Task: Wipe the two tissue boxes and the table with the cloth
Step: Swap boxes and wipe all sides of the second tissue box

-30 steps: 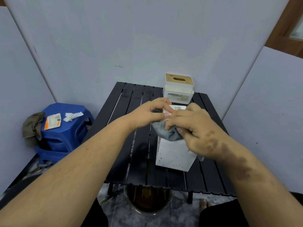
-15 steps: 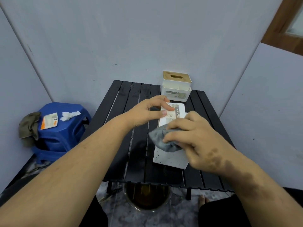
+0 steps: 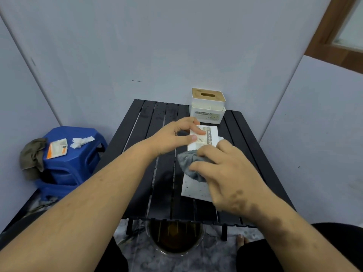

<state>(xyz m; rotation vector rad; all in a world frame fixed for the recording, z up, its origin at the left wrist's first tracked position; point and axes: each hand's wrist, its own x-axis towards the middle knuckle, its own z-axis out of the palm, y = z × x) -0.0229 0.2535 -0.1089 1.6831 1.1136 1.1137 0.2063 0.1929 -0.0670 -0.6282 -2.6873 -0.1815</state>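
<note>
A white tissue box (image 3: 196, 190) lies on its side on the black slatted table (image 3: 141, 130), its labelled end facing away from me. My left hand (image 3: 176, 137) pinches the far end of the box between thumb and fingers. My right hand (image 3: 225, 173) holds a bunched grey cloth (image 3: 188, 162) and presses it onto the upward face of the box. The second tissue box (image 3: 208, 108), white with a wooden slotted lid, stands upright at the table's far edge.
A blue plastic stool (image 3: 70, 163) stands left of the table with a packet (image 3: 57, 151), a crumpled tissue (image 3: 81, 141) and an olive rag (image 3: 31, 154) on it. A round basin (image 3: 174, 240) sits on the floor under the table's near edge. Grey partition walls close in on three sides.
The near tissue box has gone from standing tilted to lying flat on the table. My right hand with the cloth has slid toward me along its upper face. My left hand stays at the far end.
</note>
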